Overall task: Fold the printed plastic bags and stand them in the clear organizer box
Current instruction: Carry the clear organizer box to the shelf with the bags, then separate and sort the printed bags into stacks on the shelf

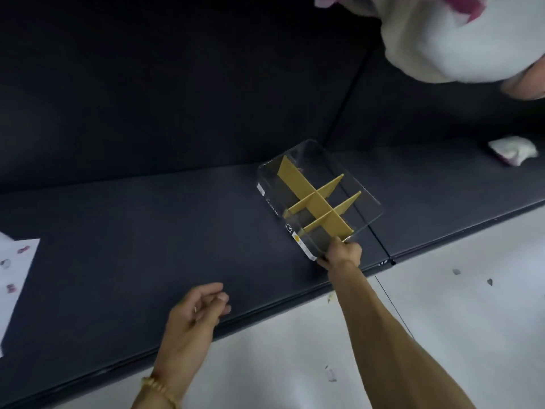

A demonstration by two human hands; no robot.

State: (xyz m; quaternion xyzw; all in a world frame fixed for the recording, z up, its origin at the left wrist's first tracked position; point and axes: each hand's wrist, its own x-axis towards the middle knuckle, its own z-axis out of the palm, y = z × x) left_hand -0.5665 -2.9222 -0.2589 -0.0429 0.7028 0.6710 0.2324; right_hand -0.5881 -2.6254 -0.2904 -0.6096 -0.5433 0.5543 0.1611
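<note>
The clear organizer box [362, 190] with yellow cross dividers [317, 199] lies on the dark mat, its compartments holding nothing. My right hand [343, 253] grips the box's near corner. My left hand [196, 312] hovers over the mat's front edge with loosely curled fingers, holding nothing. A flat white printed plastic bag [13, 278] lies at the far left edge of the mat. A small folded printed bag [513, 150] sits on the mat at the far right.
The dark mat [147, 231] runs along a dark wall; a seam crosses it beside the box. White floor [295, 349] with small scraps lies in front. A large white-and-pink bundle [457, 39] hangs at the top right.
</note>
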